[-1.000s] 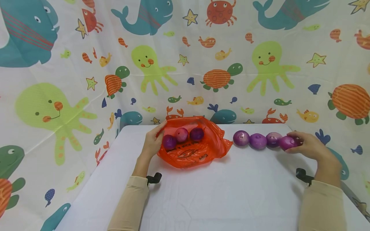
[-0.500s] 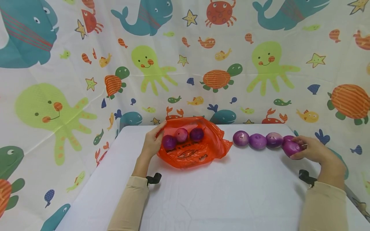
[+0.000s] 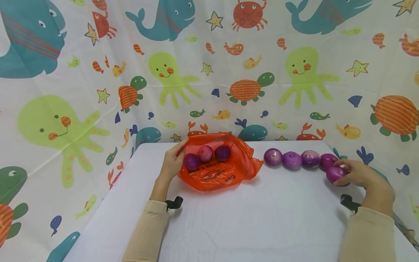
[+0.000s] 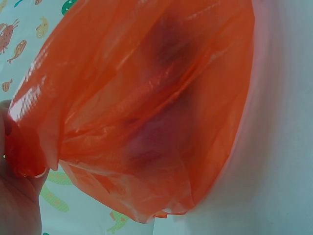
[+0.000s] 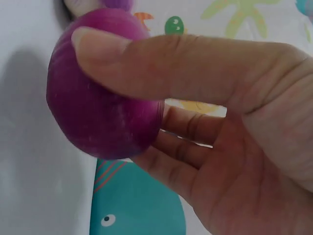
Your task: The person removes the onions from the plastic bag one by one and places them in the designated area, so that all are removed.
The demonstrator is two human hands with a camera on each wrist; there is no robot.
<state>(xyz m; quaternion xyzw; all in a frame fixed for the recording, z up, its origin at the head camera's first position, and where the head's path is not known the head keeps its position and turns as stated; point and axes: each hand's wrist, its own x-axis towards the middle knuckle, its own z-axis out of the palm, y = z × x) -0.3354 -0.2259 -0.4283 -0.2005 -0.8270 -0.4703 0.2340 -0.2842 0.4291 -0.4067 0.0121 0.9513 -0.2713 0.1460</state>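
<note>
Over by the right end of the onion row (image 3: 310, 159), the right hand (image 3: 359, 174) pinches a purple onion (image 3: 335, 175) in its grip, while the left hand (image 3: 172, 160) pinches a red bag (image 3: 222, 173) at its edge.

The crumpled red plastic bag (image 3: 212, 177) is glossy; the round purple onion (image 5: 95, 115) near the right edge of the matt white surface (image 3: 248, 222) is smooth, faintly shiny.

Head view bright; wrist views dimmer, softer; glare on red bag (image 4: 146, 112).
</note>
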